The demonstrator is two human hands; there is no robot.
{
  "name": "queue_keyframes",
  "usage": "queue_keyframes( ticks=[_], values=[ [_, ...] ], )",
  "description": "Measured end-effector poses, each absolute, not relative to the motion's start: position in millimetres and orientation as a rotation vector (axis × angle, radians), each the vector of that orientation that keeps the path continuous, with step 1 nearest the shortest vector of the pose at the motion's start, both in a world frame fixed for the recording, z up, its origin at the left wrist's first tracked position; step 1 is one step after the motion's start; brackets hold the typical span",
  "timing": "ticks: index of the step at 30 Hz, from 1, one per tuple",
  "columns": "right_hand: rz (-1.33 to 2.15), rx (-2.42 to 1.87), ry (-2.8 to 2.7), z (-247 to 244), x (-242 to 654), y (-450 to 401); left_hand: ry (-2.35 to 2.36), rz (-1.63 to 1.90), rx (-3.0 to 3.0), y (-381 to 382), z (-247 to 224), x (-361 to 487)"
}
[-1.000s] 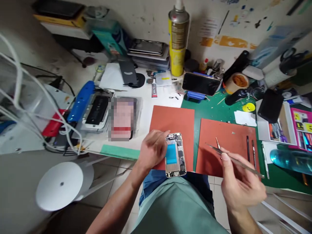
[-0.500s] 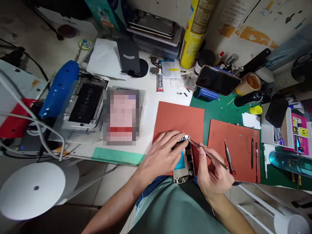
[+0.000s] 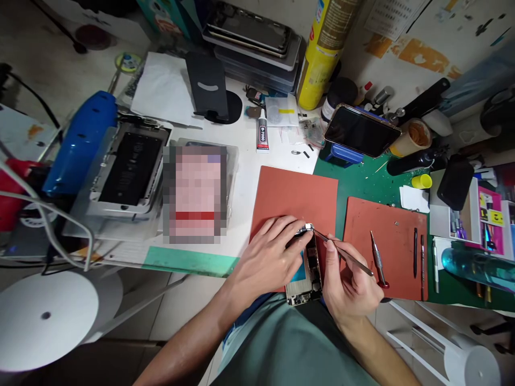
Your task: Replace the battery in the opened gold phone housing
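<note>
An opened phone housing (image 3: 304,292) with a blue patch inside lies over the near edge of a red-brown mat (image 3: 298,195). Across its upper left side rests my left hand (image 3: 273,252), fingers bent and gripping it near the top end. A small shiny silver part (image 3: 308,227) shows at that top end, beside my left fingertips; the fingers hide much of the area. My right hand (image 3: 352,284) pinches slim metal tweezers (image 3: 349,255), whose tip points left and touches or nearly touches the housing's top corner.
A second red-brown mat (image 3: 392,214) holds a screwdriver (image 3: 377,257) and thin dark tools. Leftward lie another opened phone (image 3: 131,166) and a clear plastic box (image 3: 233,177). A glue tube (image 3: 262,134), a propped phone (image 3: 362,130) and a yellow can (image 3: 317,69) stand farther back.
The view has shifted slightly, moving the left-side items left. My right hand has edged a little left with the tweezers, while my left hand keeps its place on the housing.
</note>
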State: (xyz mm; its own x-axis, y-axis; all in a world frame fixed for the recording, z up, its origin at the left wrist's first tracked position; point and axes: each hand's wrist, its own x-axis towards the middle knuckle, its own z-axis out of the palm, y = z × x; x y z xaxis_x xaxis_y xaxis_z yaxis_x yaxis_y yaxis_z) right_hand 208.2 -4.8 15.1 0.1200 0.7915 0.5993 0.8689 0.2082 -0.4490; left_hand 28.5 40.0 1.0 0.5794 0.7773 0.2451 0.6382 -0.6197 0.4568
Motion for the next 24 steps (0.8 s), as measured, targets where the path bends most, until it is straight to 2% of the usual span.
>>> queue_keyframes(
  ticks=[24],
  values=[
    [-0.138, -1.561, -1.682, 17.2, 205.5, -5.4, 1.172, 0.573, 2.497, 40.1, 0.4, 29.7]
  ],
)
